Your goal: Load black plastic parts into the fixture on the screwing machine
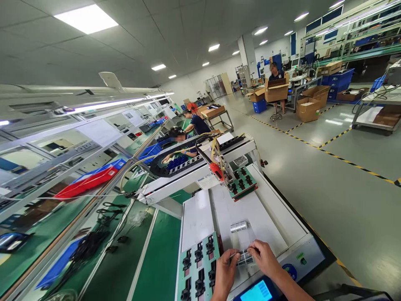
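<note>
My left hand (226, 269) and my right hand (265, 257) are close together over the front of a white machine bed. Fingertips of both are pinched at the edge of a clear, shiny strip (244, 258) marked with dark lines. Behind them lies a small silvery roll (239, 226), with translucent film between it and my hands. Left of my left hand sits a green fixture board (200, 267) carrying several black clamps. Fine detail between the fingertips is too small to make out.
A second green fixture (242, 183) sits under the machine's tool head (219, 171), below a white gantry (200, 167). In front are a lit blue screen (257, 292) and a green button (303, 261). Black cables (100, 225) lie on the left bench. Co-workers sit farther back.
</note>
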`<state>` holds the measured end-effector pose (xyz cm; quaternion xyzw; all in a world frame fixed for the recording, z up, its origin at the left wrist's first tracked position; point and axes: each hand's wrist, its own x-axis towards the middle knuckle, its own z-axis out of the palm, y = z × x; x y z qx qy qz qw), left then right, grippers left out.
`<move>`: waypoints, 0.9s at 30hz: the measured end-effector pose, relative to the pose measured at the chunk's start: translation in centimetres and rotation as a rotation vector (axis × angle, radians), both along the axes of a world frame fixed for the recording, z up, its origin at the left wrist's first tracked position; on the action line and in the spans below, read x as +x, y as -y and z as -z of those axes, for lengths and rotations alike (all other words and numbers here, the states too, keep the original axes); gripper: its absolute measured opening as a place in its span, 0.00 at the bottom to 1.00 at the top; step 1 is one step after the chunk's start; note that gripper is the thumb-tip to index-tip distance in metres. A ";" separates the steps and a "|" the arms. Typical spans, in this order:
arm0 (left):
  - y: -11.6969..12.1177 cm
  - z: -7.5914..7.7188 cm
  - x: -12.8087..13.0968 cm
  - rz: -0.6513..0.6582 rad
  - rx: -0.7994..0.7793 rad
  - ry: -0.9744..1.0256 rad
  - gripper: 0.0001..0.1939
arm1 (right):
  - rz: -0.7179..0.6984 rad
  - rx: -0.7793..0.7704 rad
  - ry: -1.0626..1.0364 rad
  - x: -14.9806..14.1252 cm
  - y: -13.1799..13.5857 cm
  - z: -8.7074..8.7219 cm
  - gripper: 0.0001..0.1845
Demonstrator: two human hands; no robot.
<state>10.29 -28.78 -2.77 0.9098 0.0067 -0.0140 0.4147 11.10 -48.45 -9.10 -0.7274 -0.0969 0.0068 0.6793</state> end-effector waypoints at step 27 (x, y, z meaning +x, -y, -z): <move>1.1 -0.7 0.5 -0.108 0.110 -0.002 0.33 | 0.060 0.158 0.052 0.0 -0.6 -0.1 0.17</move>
